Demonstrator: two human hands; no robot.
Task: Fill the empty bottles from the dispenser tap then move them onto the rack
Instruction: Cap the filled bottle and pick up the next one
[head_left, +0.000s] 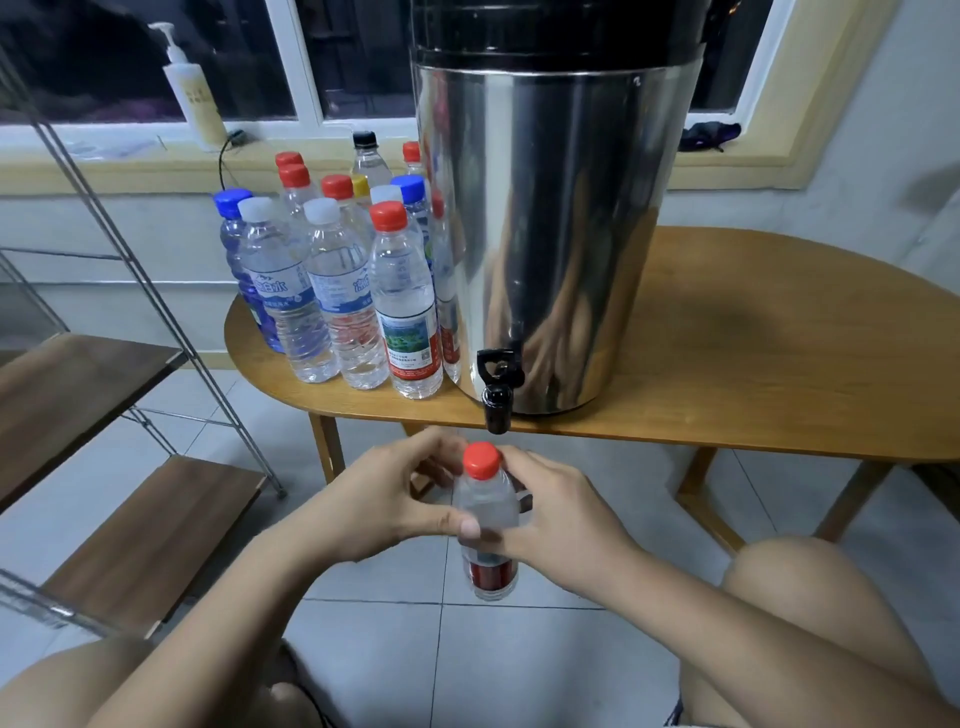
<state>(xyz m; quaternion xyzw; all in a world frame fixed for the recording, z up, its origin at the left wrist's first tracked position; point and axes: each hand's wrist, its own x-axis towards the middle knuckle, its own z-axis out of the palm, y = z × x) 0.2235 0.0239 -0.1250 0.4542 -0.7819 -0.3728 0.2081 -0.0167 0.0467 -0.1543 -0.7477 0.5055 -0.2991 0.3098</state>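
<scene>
A red-capped bottle (491, 506) is held upright just below the black tap (497, 389) of the steel dispenser (550, 234) on the tabletop (753, 364). The left hand (384, 501) and right hand (563, 517) each have a closed grip round its upper body. The rack (78, 395) stands left.

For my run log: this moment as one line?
bottle: red cap on, below tap | left hand: holds bottle | right hand: holds bottle | tap: no flow

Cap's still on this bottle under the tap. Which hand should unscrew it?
Probably the left hand: its fingers curl beside the red cap, while the right hand wraps the bottle, steadying it.
</scene>
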